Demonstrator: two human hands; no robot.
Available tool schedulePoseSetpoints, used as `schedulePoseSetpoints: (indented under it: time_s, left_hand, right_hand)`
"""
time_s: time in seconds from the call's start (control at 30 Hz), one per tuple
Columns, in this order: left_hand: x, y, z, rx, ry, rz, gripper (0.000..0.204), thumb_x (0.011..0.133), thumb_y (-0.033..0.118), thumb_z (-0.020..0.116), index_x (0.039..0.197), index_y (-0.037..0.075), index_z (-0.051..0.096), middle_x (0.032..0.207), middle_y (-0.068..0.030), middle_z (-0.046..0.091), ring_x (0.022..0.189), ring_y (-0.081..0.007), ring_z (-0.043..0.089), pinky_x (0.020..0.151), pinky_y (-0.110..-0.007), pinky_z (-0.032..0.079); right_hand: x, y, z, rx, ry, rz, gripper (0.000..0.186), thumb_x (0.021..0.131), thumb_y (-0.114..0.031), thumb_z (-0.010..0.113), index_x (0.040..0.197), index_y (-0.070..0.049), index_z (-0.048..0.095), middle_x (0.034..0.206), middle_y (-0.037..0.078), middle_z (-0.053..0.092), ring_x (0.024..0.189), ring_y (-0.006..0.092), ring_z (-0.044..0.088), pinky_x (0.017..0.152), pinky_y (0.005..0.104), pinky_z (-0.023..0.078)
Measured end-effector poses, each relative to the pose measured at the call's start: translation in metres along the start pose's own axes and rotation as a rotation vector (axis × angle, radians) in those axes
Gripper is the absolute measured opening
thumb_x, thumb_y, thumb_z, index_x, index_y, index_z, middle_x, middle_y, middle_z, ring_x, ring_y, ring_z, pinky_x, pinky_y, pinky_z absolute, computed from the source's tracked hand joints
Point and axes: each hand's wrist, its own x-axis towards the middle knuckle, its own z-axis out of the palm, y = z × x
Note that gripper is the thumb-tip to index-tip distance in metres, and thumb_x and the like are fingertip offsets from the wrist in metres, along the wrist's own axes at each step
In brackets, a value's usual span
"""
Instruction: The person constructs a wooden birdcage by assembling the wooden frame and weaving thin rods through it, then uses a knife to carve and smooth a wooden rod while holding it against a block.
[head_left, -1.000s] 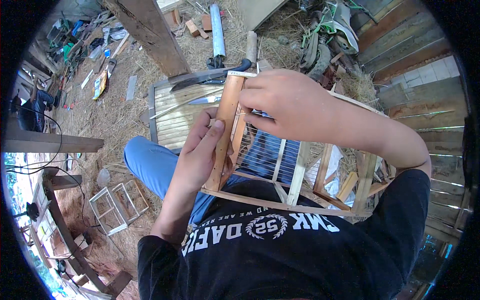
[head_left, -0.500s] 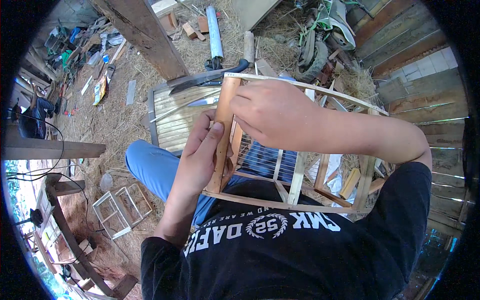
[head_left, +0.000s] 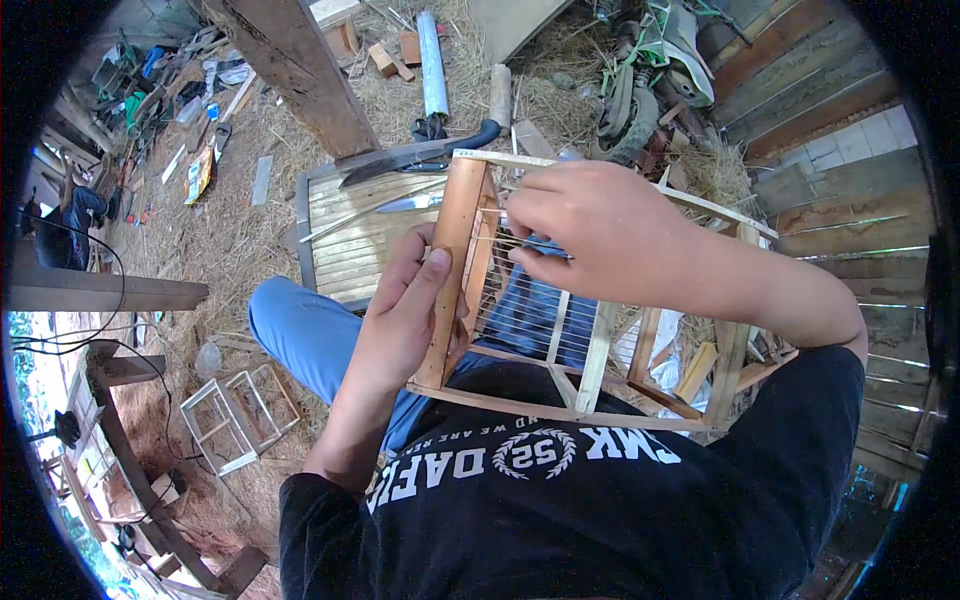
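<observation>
On the person's lap, in the head view, a small wooden cage frame point(head_left: 590, 330) rests tilted against the blue trouser legs, its row of thin slats already filling the left part. The left hand point(head_left: 405, 320) wraps the frame's left corner post point(head_left: 452, 270), thumb laid flat along the wood and fingers closed around it. The right hand point(head_left: 600, 235) sits over the top rail, its fingers pinched together on a thin sliver point(head_left: 520, 242) that runs across toward the post.

Compared with a second ago, the frame sits slightly higher and more level in the picture, and the right hand has slid a little toward the post while the left hand keeps the same grip. That small shift suggests the sliver is being worked into place among the slats, not lifted away.

Beyond the frame, a slatted wooden panel point(head_left: 350, 235) lies on the straw-covered floor with a long knife point(head_left: 420, 160) across its top edge. A smaller empty frame point(head_left: 235, 415) lies to the left.
</observation>
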Motion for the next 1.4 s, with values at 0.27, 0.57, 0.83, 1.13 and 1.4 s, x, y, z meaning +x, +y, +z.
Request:
schedulePoseSetpoints:
  time_s: [0.27,0.57,0.83,1.13,1.4]
  left_hand:
    - [0.003,0.001,0.002,0.006,-0.022,0.011,0.031,0.112,0.029,0.044,0.135,0.008,0.048,0.080,-0.0026,0.056,0.063,-0.0079,0.055,0.048,-0.024,0.048]
    - [0.002,-0.001,0.001,0.058,0.024,0.029,0.030,0.112,0.027,0.043,0.135,0.008,0.049,0.080,-0.0026,0.056,0.062,-0.0084,0.055,0.051,-0.024,0.049]
    - [0.003,-0.003,0.000,0.039,0.017,0.052,0.034,0.112,0.028,0.044,0.138,0.006,0.047,0.081,-0.0034,0.056,0.060,-0.0100,0.056,0.050,-0.025,0.049]
    - [0.001,-0.006,-0.005,0.035,0.003,0.020,0.039,0.112,0.031,0.045,0.143,0.007,0.044,0.080,-0.0055,0.060,0.058,-0.0117,0.058,0.048,-0.025,0.048]
    - [0.000,-0.006,-0.006,0.005,0.012,0.006,0.038,0.112,0.029,0.045,0.143,0.007,0.045,0.076,-0.0049,0.060,0.053,-0.0122,0.057,0.049,-0.025,0.048]
  right_hand:
    - [-0.004,0.000,0.011,0.020,-0.005,0.016,0.015,0.087,-0.013,0.070,0.084,-0.003,0.060,0.083,0.013,0.062,0.083,0.0337,0.064,0.077,0.0457,0.052]
    - [-0.001,-0.001,0.013,0.028,0.035,-0.064,0.013,0.088,-0.011,0.067,0.082,0.000,0.061,0.081,0.016,0.063,0.081,0.0364,0.066,0.076,0.0467,0.053]
    - [-0.002,0.002,0.017,0.087,0.064,-0.030,0.014,0.087,-0.009,0.070,0.083,-0.002,0.059,0.081,0.013,0.061,0.079,0.0349,0.063,0.074,0.0454,0.050]
    - [-0.017,0.001,-0.002,0.091,-0.053,0.040,0.017,0.085,-0.012,0.075,0.085,-0.004,0.061,0.081,0.011,0.061,0.078,0.0318,0.063,0.073,0.0440,0.051]
    - [-0.013,0.017,-0.030,0.148,0.072,0.123,0.019,0.090,-0.017,0.074,0.087,-0.003,0.063,0.082,0.012,0.063,0.079,0.0292,0.066,0.072,0.0416,0.052]
